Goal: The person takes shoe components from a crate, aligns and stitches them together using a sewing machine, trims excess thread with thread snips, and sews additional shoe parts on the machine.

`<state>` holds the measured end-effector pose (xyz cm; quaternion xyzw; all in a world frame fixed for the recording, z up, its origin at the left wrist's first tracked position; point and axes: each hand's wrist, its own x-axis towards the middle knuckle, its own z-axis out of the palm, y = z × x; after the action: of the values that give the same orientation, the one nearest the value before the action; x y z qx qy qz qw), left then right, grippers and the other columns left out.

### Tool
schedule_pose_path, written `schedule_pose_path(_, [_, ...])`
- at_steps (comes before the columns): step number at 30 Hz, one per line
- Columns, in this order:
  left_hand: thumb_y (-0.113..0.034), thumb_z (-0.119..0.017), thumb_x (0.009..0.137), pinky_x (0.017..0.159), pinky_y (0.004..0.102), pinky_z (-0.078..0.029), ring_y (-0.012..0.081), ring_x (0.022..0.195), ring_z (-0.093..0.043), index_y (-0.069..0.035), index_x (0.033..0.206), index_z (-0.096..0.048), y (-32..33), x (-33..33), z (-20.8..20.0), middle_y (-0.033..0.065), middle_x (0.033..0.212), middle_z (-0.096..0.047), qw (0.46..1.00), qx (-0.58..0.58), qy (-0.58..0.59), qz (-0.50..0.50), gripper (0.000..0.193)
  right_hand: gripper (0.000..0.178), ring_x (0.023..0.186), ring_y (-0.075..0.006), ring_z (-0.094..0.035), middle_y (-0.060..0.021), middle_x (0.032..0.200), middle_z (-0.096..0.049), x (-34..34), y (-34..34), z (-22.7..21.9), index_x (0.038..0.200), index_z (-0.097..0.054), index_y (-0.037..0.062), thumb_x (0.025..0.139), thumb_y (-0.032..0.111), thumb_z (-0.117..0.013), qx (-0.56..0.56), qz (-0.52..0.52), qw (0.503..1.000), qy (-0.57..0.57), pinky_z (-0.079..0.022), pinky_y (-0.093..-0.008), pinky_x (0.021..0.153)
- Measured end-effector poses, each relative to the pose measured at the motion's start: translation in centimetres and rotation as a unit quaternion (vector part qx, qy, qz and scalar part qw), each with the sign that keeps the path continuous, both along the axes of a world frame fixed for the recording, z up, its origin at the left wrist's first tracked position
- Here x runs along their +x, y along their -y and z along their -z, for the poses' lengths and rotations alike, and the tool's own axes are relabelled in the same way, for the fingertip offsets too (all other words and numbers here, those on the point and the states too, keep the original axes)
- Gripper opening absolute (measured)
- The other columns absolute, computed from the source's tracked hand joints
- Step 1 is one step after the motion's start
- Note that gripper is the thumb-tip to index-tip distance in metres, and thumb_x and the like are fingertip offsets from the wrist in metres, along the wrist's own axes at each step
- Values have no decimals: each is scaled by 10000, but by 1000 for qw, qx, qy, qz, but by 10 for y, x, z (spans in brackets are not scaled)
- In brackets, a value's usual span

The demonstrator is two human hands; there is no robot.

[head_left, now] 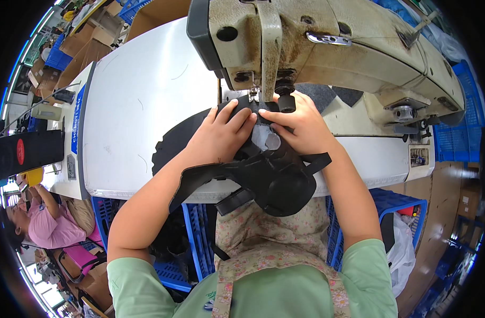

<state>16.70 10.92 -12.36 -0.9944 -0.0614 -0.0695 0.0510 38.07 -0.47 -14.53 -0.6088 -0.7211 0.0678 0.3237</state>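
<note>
A black sewn piece with straps and a rounded cup-shaped part lies under the sewing machine's needle and presser foot. A pale grey patch shows at its middle. My left hand grips it from the left, fingertips bent down onto the black material just short of the foot. On the other side my right hand holds the same piece, index finger and thumb pressing beside the foot. Its other fingers are partly hidden behind the machine's black knob. The cup part and straps hang over the table's front edge.
The worn cream sewing machine arches over the white table. Dark felt-like pieces lie under its arm. Blue crates stand below the table, more at right. Another person sits at the far left.
</note>
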Motion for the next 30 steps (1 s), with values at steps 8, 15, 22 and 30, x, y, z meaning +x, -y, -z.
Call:
schedule_pose_path(8, [-161, -597, 810, 963, 441, -449, 319, 1261, -442, -24, 1311, -543, 1, 1, 0, 127, 1287, -494, 1000, 16, 1, -1, 522, 332, 1205, -312, -536, -105, 1230, -621, 3, -2, -4, 1072, -729, 169, 741, 163, -736, 28, 7, 1000, 2, -379, -494, 1030])
schedule_pose_path(15, [-163, -577, 836, 1033, 518, -405, 357, 1321, -398, -25, 1357, -485, 0, -1, 2, 127, 1339, -451, 999, -20, -44, -10, 547, 287, 1022, -283, -607, -129, 1119, -659, -7, -11, -64, 907, -752, 95, 916, 353, -626, -359, -37, 899, -247, -425, -418, 972])
schedule_pose_path(22, [-125, -619, 774, 1036, 470, -407, 345, 1289, -422, -16, 1346, -491, 8, 0, -7, 142, 1281, -482, 998, -29, -38, -34, 597, 527, 1132, -298, -548, -149, 1123, -621, -12, 14, -44, 892, -764, 89, 871, 582, -578, -171, -32, 984, -31, -331, -427, 1045])
schedule_pose_path(30, [-110, -562, 803, 987, 420, -446, 330, 1217, -488, 42, 1173, -551, -4, 3, 13, 169, 1203, -524, 996, -28, 74, -44, 400, 537, 1074, -352, -555, -159, 1092, -625, -6, -1, -42, 915, -758, 72, 878, 577, -579, -178, -30, 982, -60, -370, -410, 996])
